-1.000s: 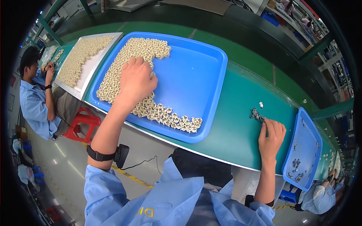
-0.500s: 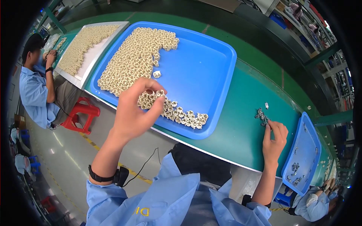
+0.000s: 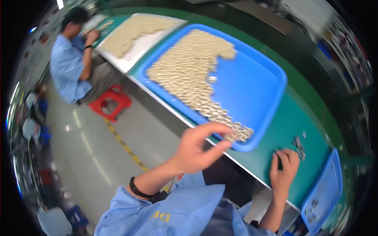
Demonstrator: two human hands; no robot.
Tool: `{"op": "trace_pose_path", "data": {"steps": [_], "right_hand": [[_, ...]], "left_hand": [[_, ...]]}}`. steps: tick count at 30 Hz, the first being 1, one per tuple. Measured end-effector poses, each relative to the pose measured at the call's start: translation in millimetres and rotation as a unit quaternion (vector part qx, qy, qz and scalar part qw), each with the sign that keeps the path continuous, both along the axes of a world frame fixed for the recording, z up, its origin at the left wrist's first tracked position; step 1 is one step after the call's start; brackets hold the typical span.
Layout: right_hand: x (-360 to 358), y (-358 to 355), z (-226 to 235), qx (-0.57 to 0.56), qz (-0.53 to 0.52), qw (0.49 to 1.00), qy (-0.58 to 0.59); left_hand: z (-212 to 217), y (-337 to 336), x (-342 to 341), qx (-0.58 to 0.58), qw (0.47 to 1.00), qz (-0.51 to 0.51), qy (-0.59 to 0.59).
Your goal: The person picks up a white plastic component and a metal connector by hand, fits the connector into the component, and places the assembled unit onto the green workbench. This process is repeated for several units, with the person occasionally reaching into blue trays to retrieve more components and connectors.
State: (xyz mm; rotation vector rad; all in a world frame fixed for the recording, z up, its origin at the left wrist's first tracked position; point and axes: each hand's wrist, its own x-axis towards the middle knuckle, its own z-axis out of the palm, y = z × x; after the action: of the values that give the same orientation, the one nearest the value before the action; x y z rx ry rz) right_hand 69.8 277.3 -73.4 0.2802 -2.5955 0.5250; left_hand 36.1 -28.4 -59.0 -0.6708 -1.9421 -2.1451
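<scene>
Between the thumb and forefinger of my left hand (image 3: 199, 147) is a small cream ring-shaped part (image 3: 230, 137), held by the front edge of the large blue tray (image 3: 271, 98). Many similar cream parts (image 3: 185, 63) fill the tray's left side and trail along its front edge to the near right corner. One cream part (image 3: 212, 79) lies apart from the mass. My right hand (image 3: 284, 173) is over the green table, left of a small pile of dark metal pieces (image 3: 299, 148). Its fingers are curled together; motion blur hides what they pinch.
A smaller blue tray (image 3: 325, 187) at the right holds scattered metal pieces. A white tray (image 3: 136, 49) of cream parts stands to the left. Beyond it sits a co-worker in a blue shirt (image 3: 67, 63), near a red stool (image 3: 111, 101).
The view has swung, shifting the scene rightward. My left hand has come from above the tray to its front edge, still pinching the part. My right hand has drawn back from the metal pile.
</scene>
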Motion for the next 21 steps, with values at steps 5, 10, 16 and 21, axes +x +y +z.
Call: {"op": "trace_pose_path", "data": {"steps": [5,10,16,21], "right_hand": [[-2.9,3.8,-1.4,0.022,0.015,0.999,-0.023],[-5.9,2.6,10.4,0.030,0.031,0.997,-0.070],[-9.0,-10.7,22.1,-0.141,0.066,0.986,-0.060],[2.6,-14.3,42.4,-0.397,0.163,0.902,-0.049]], "left_hand": [[-6.1,14.6,17.5,0.022,1.000,-0.013,-0.015],[-4.4,27.4,15.0,0.015,0.999,-0.046,0.003],[-16.6,28.2,13.9,0.181,0.976,-0.059,-0.110],[-14.5,49.7,17.5,0.208,0.964,-0.100,-0.131]]}}
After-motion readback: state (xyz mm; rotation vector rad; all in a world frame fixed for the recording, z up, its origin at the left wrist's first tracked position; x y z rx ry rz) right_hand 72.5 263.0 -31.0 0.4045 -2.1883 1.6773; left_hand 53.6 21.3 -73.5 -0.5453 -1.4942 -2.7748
